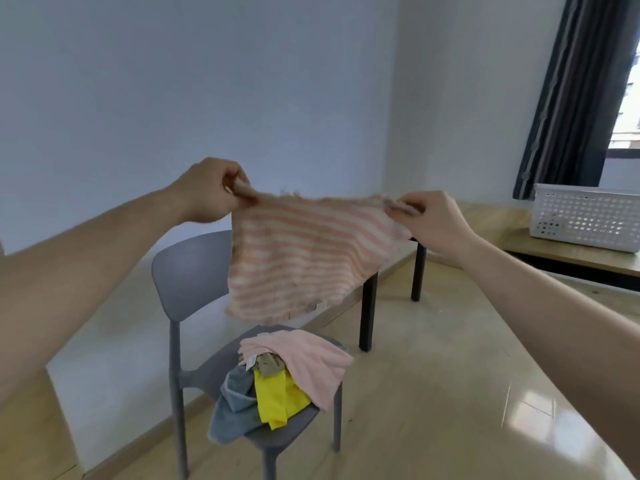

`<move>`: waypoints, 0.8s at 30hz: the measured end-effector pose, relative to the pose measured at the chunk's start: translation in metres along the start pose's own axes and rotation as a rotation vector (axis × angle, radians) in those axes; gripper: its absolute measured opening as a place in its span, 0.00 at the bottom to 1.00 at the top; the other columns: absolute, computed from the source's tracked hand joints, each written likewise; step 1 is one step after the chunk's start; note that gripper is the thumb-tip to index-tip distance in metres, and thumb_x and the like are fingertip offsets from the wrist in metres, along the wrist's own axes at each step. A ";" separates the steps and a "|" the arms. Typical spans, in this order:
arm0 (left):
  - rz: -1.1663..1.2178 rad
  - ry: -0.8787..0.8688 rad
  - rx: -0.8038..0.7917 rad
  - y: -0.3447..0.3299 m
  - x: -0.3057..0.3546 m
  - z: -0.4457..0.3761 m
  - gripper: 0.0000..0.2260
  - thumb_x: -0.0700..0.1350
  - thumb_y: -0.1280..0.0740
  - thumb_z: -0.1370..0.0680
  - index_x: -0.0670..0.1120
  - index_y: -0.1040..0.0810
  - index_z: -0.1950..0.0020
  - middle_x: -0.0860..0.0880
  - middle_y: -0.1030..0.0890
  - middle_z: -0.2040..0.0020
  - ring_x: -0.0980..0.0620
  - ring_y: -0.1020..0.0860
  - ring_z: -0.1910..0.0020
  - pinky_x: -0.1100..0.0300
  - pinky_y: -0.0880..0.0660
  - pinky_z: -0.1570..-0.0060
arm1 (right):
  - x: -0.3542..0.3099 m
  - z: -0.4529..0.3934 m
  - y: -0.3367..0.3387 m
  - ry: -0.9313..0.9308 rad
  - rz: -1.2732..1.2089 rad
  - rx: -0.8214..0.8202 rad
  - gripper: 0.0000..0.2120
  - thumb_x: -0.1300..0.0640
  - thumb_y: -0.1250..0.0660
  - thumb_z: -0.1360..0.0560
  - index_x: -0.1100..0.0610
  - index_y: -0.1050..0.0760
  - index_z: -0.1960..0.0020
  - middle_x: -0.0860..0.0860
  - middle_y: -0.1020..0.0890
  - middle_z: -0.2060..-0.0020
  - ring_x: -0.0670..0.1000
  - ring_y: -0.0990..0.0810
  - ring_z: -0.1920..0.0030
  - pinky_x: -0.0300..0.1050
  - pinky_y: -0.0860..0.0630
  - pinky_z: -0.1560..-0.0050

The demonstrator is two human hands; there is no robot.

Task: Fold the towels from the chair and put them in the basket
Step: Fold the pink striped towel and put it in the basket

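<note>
Both hands, left hand [211,192] and right hand [433,220], pinch the top corners of the striped towel [304,258], which hangs above the chair [194,271]. It looks light and limp; corners suit gripping.

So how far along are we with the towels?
Nothing visibly finished: no towel shows through the white basket, though its inside is hidden. In hand: the striped towel, held unfolded by left hand and right hand. Left: pink, yellow, blue and tan towels on the chair.
</note>
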State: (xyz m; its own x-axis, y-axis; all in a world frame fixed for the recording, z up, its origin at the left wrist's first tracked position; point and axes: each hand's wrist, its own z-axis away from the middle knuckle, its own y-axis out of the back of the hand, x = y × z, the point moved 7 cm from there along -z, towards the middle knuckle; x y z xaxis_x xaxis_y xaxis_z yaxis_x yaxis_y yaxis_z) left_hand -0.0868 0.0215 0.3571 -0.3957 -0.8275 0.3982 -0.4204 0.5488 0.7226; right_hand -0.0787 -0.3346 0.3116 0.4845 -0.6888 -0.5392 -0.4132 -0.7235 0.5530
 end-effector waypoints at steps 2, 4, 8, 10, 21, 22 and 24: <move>-0.092 0.011 -0.184 -0.025 -0.013 0.027 0.07 0.42 0.25 0.24 0.52 0.19 0.53 0.53 0.19 0.58 0.52 0.22 0.59 0.64 0.29 0.60 | 0.020 0.026 -0.022 -0.044 0.039 -0.178 0.09 0.50 0.27 0.22 0.54 0.13 0.53 0.45 0.16 0.64 0.42 0.22 0.66 0.35 0.28 0.58; -0.181 0.004 -0.349 -0.057 -0.029 0.058 0.09 0.42 0.29 0.23 0.57 0.18 0.51 0.57 0.18 0.55 0.58 0.21 0.55 0.64 0.28 0.57 | 0.038 0.059 -0.051 -0.037 0.110 -0.327 0.08 0.56 0.28 0.21 0.50 0.13 0.44 0.40 0.16 0.59 0.33 0.21 0.63 0.30 0.26 0.56; -0.316 0.072 -0.677 -0.127 -0.066 0.118 0.14 0.41 0.36 0.22 0.57 0.24 0.64 0.59 0.22 0.63 0.57 0.24 0.61 0.58 0.28 0.60 | 0.079 0.122 -0.111 -0.158 0.063 -0.486 0.12 0.58 0.30 0.20 0.42 0.14 0.44 0.39 0.13 0.54 0.39 0.16 0.54 0.33 0.23 0.55; -0.360 0.119 -0.802 -0.159 -0.080 0.146 0.11 0.41 0.38 0.24 0.53 0.28 0.65 0.56 0.25 0.64 0.54 0.27 0.63 0.58 0.31 0.61 | 0.099 0.145 -0.133 -0.230 0.001 -0.499 0.13 0.57 0.29 0.21 0.40 0.13 0.48 0.36 0.13 0.58 0.36 0.16 0.55 0.33 0.22 0.55; 0.129 0.383 -0.550 -0.246 -0.118 0.171 0.12 0.42 0.41 0.20 0.49 0.31 0.64 0.52 0.30 0.65 0.53 0.32 0.64 0.56 0.33 0.61 | 0.155 0.155 -0.205 -0.505 -0.306 -0.286 0.13 0.54 0.30 0.24 0.63 0.23 0.61 0.49 0.25 0.69 0.48 0.28 0.64 0.44 0.30 0.60; 0.146 0.371 -0.519 -0.251 -0.119 0.171 0.13 0.42 0.41 0.19 0.48 0.31 0.63 0.52 0.30 0.66 0.54 0.33 0.65 0.57 0.34 0.62 | 0.158 0.150 -0.212 -0.511 -0.323 -0.282 0.13 0.53 0.30 0.24 0.63 0.22 0.60 0.49 0.24 0.69 0.48 0.27 0.63 0.45 0.29 0.60; 0.176 0.379 -0.430 -0.259 -0.124 0.171 0.13 0.42 0.42 0.17 0.49 0.30 0.62 0.53 0.29 0.66 0.54 0.32 0.65 0.57 0.33 0.62 | 0.162 0.141 -0.225 -0.525 -0.371 -0.270 0.14 0.50 0.29 0.26 0.63 0.19 0.56 0.53 0.20 0.66 0.49 0.24 0.62 0.46 0.27 0.59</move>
State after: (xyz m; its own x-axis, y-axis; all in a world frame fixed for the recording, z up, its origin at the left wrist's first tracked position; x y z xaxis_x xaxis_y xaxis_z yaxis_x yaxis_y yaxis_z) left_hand -0.0686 0.0020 0.0241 -0.0774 -0.7566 0.6493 0.0247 0.6496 0.7599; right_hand -0.0164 -0.2899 0.0105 0.0914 -0.3782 -0.9212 -0.0529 -0.9256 0.3748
